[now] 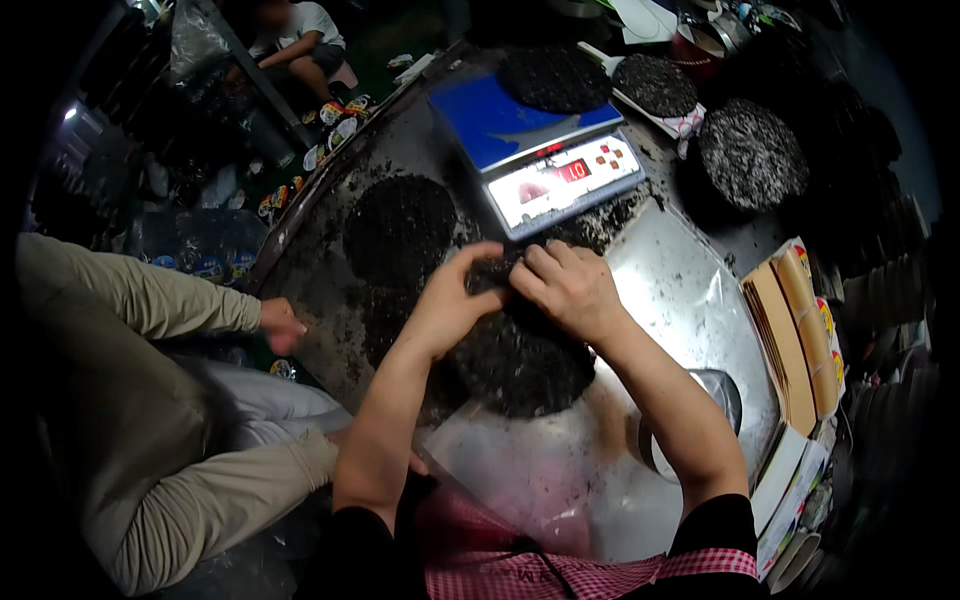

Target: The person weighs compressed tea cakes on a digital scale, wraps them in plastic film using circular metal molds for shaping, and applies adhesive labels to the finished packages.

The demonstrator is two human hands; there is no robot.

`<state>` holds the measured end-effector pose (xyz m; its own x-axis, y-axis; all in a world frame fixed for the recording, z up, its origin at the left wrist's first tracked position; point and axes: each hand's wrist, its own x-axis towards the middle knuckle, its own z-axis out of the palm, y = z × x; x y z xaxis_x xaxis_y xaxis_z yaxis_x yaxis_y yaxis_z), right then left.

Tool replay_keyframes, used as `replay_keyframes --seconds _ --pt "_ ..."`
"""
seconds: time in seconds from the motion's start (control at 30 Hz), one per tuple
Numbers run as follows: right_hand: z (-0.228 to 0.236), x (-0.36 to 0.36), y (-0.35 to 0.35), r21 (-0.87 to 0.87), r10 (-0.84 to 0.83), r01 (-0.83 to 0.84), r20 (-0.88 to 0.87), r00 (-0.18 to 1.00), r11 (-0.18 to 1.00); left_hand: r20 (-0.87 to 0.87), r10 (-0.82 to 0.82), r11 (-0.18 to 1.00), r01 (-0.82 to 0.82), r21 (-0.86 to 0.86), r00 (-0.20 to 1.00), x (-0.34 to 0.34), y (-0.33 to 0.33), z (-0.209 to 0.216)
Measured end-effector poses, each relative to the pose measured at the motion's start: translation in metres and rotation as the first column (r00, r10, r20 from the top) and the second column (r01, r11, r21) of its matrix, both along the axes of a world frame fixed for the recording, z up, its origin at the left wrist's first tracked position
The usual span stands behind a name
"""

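In front of me lies a dark, round, flat cake (525,372) of flaky, leafy stuff that looks like dried seaweed. Both hands are over its far edge. My left hand (450,302) is curved, its thumb and fingers apart around dark material. Close beside it, my right hand (572,288) has its fingers curled together, knuckles up; whatever they pinch is dark and hidden. Just beyond the hands stands a digital scale (566,187) with a blue platform and a lit red display. Another dark round cake (555,80) rests on that platform.
A further dark cake (400,225) lies to the left. At the back right are a smaller cake (655,85) and a grey-flecked stack (752,155). Cardboard pieces (785,340) edge the right side. A co-worker's sleeve (150,295) and hand reach in from the left. Another person sits far left.
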<state>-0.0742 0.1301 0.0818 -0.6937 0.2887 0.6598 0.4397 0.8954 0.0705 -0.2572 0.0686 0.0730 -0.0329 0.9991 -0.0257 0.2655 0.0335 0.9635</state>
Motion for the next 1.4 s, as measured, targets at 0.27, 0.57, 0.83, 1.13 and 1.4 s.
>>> replay_keyframes --seconds 0.27,0.57,0.83,1.13,1.4 --pt "0.025 0.005 0.222 -0.039 -0.280 0.281 -0.286 0.917 0.959 -0.549 0.130 0.988 -0.151 0.007 0.826 -0.066 0.015 -0.021" --pt "-0.023 0.048 0.230 -0.293 -0.426 0.343 -0.299 0.854 0.892 -0.945 -0.140 0.946 -0.243 -0.216 0.295 -0.061 0.040 -0.032" --pt "-0.003 0.087 0.212 -0.380 -0.446 0.354 -0.190 0.874 0.855 -0.342 0.718 0.672 -0.476 0.567 0.607 -0.083 0.026 0.009" --pt "-0.002 0.024 0.251 -0.370 -0.335 0.317 0.015 0.942 0.873 0.234 0.524 0.602 -0.550 0.579 0.819 -0.062 0.040 0.038" --pt "0.000 0.095 0.116 -0.492 -0.288 0.194 -0.122 0.950 0.849 -0.665 0.618 0.730 0.009 0.684 0.419 -0.011 0.112 0.052"
